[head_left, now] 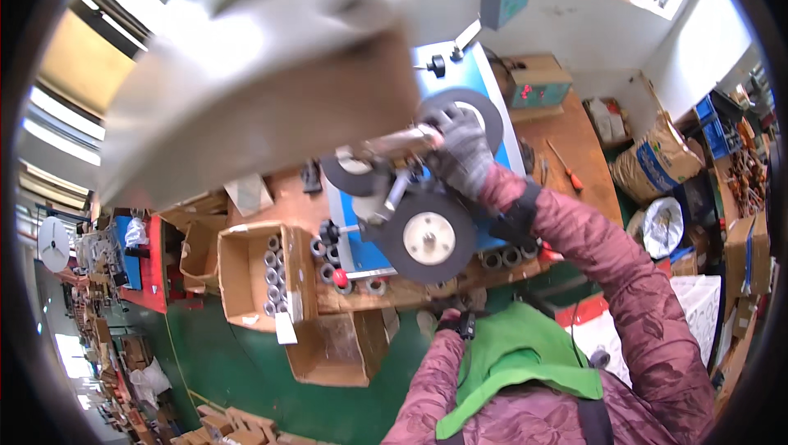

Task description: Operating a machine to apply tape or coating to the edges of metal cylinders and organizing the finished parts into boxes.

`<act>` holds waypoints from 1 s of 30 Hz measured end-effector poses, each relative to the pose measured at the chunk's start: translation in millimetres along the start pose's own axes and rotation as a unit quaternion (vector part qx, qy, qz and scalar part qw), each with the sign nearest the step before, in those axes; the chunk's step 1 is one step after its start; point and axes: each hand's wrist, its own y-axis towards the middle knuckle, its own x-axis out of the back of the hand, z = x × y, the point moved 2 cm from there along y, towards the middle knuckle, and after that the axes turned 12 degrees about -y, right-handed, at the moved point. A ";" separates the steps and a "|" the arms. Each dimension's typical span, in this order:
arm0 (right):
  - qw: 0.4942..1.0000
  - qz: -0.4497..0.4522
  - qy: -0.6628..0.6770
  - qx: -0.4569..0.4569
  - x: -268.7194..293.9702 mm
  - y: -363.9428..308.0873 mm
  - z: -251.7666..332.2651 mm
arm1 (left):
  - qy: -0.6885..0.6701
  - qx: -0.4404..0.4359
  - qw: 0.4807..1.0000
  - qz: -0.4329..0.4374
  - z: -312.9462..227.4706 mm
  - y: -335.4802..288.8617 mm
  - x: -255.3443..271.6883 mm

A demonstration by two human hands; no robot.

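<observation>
My right hand (464, 149), in a grey knit glove, is closed around the end of a pale metal bar (392, 144) on top of a blue bench machine (501, 129). Just below it sits a dark wheel with a white hub (427, 236), and a second dark wheel (484, 108) is behind the hand. My left hand (451, 307) is low at the front edge of the wooden bench (579, 145), mostly hidden behind its dark cuff; its fingers do not show. A red knob (339, 277) sticks out at the machine's lower left.
An open cardboard box (238, 272) holds several metal rings; more rings (501, 259) lie along the bench front. A large blurred grey shape (246, 75) fills the upper left. Sacks (652, 162) and boxes stand at the right, and an open box (328, 350) is on the green floor.
</observation>
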 end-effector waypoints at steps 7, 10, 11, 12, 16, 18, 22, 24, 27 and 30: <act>0.995 -0.084 0.058 0.019 -21.8 -14.8 36.9 | 0.131 0.194 0.972 0.016 153.3 -20.2 -48.3; 0.998 -0.066 0.002 0.013 6.8 -20.1 34.0 | 0.141 0.165 0.976 0.029 156.3 -24.3 -50.4; 0.998 -0.044 0.035 0.013 -0.8 -18.0 32.1 | 0.150 0.145 0.978 0.022 158.9 -29.3 -41.3; 0.992 -0.053 0.117 -0.020 -9.8 -15.6 28.8 | 0.160 0.116 0.980 0.011 159.7 -34.6 -28.1; 1.000 -0.018 0.022 0.003 6.2 -2.4 29.1 | -0.417 0.453 0.788 -0.011 168.9 -100.6 36.9; 0.998 -0.050 0.038 0.010 0.9 2.0 32.9 | -0.144 0.274 0.951 0.010 170.4 -145.6 98.4; 0.997 -0.070 0.024 0.002 -9.6 -1.4 16.1 | -0.258 0.428 0.837 -0.224 159.0 -210.3 177.5; 0.999 0.040 0.002 -0.007 -6.3 5.3 36.8 | 0.037 0.324 0.935 -0.141 191.5 -256.9 207.1; 0.996 0.081 -0.015 -0.021 8.0 -4.1 26.9 | -0.267 0.431 0.798 -0.327 202.9 -275.9 214.7; 0.996 0.090 -0.018 -0.023 10.8 -5.4 26.5 | -0.346 0.418 0.765 -0.347 202.6 -269.4 218.7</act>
